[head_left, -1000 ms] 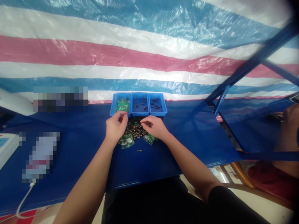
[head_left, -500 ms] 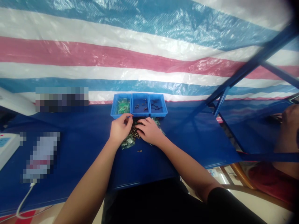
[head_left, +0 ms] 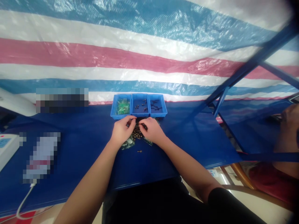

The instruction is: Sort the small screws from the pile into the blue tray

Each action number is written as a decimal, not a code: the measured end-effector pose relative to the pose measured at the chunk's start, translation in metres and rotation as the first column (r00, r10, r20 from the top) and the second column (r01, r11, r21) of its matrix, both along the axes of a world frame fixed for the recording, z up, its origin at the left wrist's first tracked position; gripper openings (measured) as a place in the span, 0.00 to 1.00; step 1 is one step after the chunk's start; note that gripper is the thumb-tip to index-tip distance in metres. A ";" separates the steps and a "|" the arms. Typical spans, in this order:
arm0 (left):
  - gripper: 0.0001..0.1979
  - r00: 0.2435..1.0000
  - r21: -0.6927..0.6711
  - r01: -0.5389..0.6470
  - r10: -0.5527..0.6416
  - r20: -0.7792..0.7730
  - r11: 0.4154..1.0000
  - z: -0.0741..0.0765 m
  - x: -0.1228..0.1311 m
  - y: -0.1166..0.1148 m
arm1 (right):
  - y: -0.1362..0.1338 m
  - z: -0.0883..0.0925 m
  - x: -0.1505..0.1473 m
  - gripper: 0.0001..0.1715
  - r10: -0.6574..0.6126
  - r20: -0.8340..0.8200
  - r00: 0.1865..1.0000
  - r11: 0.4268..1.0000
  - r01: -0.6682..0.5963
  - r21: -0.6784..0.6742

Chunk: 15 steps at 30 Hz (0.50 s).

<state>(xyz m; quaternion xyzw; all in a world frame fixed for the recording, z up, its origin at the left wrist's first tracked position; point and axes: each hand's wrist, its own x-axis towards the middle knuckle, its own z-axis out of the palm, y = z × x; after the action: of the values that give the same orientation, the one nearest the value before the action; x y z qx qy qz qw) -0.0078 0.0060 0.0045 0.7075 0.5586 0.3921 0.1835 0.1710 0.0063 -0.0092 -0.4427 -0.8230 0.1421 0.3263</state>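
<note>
My left hand [head_left: 121,130] and my right hand [head_left: 152,130] rest close together over a pile of small brass and dark screws and green plastic bits [head_left: 136,133] on a blue table [head_left: 81,146]. Both hands have their fingers curled in a pinch. My right hand pinches a small dark screw [head_left: 144,125]. What my left fingertips hold is too small to make out. Just beyond the pile stand three joined blue bins: the left bin [head_left: 121,106] holds green bits, the middle bin [head_left: 140,106] and right bin [head_left: 158,106] hold a few dark screws. One brass screw [head_left: 139,151] lies apart, nearer me.
A striped plastic tarp [head_left: 140,56] hangs behind the table. A white device [head_left: 7,147] and a white cable [head_left: 24,199] lie at the left. Blue frame bars [head_left: 243,71] slant at the right, where another person [head_left: 287,140] sits.
My hands have drawn together over the pile and shifted slightly toward the bins. My right hand now pinches a dark screw.
</note>
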 end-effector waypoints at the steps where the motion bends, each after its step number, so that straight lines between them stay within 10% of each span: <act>1: 0.13 1.000 0.003 0.026 -0.026 0.005 1.000 -0.001 0.000 0.000 | 0.001 0.001 0.002 0.11 -0.021 -0.036 0.999 1.000 0.021 -0.012; 15: 0.13 0.992 -0.003 0.127 -0.127 -0.021 0.992 -0.002 0.005 -0.003 | 0.004 0.004 0.011 0.13 -0.070 -0.176 0.982 0.997 0.063 -0.048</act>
<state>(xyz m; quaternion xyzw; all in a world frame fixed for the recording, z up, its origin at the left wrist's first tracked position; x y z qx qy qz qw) -0.0028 0.0028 0.0026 0.7456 0.5148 0.3716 0.2027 0.1823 0.0107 -0.0051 -0.4623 -0.7722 0.1872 0.3935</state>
